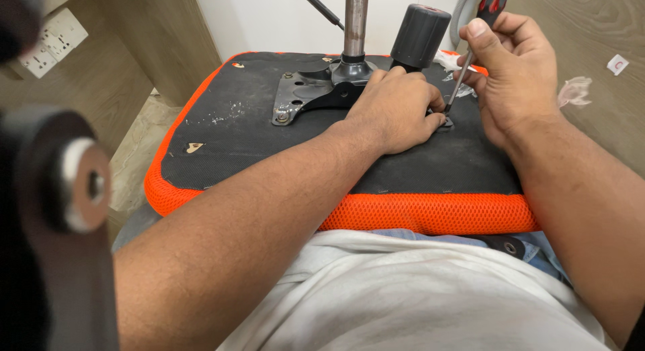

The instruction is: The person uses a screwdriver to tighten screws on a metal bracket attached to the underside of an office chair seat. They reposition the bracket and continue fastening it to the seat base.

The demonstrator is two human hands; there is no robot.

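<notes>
Head view: my right hand (517, 75) pinches the slim, stiff screwdriver (463, 72) by its handle — tip on the upturned seat base (222, 133) — left hand (396, 109) pressed flat, steadying the bracket (302, 96).

We see a wood floor (605, 28) under everything. An upside-down chair seat (269, 143) with an orange edge lies on it, its black bottom facing up. A small white scrap (617, 64) and a crumpled clear wrapper (574, 90) lie on the floor at the right, near each other.
</notes>
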